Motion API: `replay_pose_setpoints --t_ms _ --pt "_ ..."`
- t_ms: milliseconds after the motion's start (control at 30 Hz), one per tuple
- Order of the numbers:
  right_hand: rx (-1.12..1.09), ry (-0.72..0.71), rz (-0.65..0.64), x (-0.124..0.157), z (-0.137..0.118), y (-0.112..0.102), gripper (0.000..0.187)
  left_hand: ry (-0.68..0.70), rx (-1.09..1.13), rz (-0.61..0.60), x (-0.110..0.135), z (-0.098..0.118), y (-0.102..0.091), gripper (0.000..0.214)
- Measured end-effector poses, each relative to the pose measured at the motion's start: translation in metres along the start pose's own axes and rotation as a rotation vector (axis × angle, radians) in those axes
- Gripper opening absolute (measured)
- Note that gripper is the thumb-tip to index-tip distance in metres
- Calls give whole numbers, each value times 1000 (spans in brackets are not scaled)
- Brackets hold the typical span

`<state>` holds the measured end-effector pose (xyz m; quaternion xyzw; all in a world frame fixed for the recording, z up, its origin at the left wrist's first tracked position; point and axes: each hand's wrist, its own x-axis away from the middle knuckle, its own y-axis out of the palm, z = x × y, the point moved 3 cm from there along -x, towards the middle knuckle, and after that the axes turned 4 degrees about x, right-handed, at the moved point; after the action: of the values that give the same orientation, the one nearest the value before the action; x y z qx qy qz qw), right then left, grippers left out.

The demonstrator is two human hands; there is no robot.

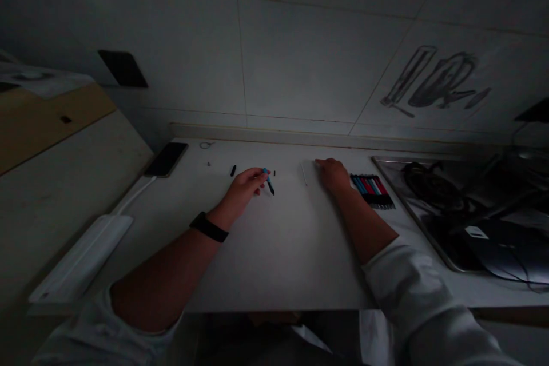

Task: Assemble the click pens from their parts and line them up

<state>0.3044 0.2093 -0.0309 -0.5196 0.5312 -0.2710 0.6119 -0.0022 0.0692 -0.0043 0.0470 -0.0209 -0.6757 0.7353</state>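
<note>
My left hand point(249, 180) is over the middle of the white counter, its fingers pinched on a blue pen barrel point(269, 180) with a black lower end that points down and toward me. A small dark piece point(275, 173) lies just right of those fingers, and a short black cap-like piece point(233, 170) is on their left. My right hand point(333, 175) rests on the counter with curled fingers, and what they hold, if anything, is hidden. Just left of it lies a thin pale pen refill point(304, 174).
Beside my right forearm is a pack of coloured pens point(372, 191). A sink or hob area point(433, 200) with dark items takes up the right. At left lie a phone point(167, 159), a white power strip point(83, 260), a small ring point(206, 145) and a tiny metal piece point(209, 164). A tiled wall point(295, 68) stands behind.
</note>
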Motion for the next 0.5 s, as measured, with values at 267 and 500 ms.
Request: replay_pose_setpoints --t_ms 267,500 --pt "24 86 -56 -2 -5 -14 26 27 -45 -40 -1 -3 2 39" --pt "-501 25 80 13 -39 -30 19 159 -218 -94 3 2 5 32"
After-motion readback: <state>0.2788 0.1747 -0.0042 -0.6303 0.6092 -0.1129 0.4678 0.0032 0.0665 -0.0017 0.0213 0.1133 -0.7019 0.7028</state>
